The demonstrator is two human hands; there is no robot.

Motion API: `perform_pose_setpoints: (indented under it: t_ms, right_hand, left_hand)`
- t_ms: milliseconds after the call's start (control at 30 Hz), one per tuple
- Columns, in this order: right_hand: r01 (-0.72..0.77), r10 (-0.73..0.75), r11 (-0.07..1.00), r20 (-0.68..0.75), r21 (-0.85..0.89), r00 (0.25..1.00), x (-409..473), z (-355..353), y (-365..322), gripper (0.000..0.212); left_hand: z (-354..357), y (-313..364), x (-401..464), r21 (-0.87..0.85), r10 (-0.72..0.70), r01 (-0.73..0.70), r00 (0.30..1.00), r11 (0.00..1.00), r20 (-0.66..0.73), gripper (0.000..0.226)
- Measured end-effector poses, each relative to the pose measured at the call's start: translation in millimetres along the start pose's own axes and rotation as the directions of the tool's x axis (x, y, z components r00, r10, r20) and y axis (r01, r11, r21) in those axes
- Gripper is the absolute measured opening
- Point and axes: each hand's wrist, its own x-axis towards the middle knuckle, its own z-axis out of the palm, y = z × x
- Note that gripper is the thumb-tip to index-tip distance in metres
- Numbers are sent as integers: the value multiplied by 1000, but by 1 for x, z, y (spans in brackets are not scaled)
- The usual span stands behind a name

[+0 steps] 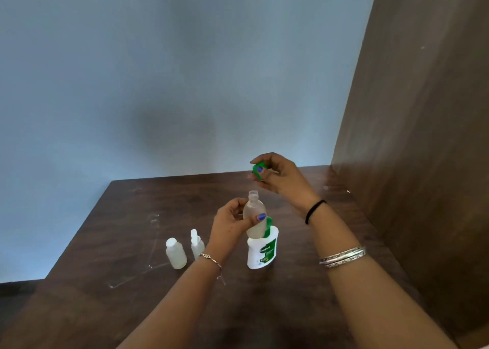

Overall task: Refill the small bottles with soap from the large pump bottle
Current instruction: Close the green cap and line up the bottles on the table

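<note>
My left hand point(232, 223) grips a small translucent bottle point(254, 217) upright above the table, its threaded neck uncovered. Raised up and to the right of that neck, my right hand point(280, 176) pinches a small green cap point(257, 169) between the fingertips. Right behind and below the held bottle stands the large white pump bottle point(262, 252) with a green label; its green pump head is mostly hidden. Two more small translucent bottles stand on the table to the left: one with a plain cap point(175, 253), one with a spray top point(197, 244), partly behind my left wrist.
The dark wooden table point(291, 295) has pale scuff marks on its left half. A brown wooden panel point(412, 137) rises along the right side, and a pale blue wall stands behind the far edge.
</note>
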Motion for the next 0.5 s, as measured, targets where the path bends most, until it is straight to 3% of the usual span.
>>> perform_pose_setpoints:
  t_ms: [200, 333, 500]
  right_hand:
    - [40, -34, 993, 48, -112, 998, 5, 39, 0, 18]
    - [55, -36, 970, 82, -238, 996, 8, 38, 4, 23]
    - [159, -22, 860, 276, -484, 961, 11, 29, -4, 22]
  left_hand:
    - [-31, 7, 1, 64, 19, -14, 997, 998, -80, 37]
    - [-39, 4, -4, 72, 15, -8, 995, 997, -98, 32]
    - [-45, 5, -4, 97, -1, 9, 996, 995, -87, 33]
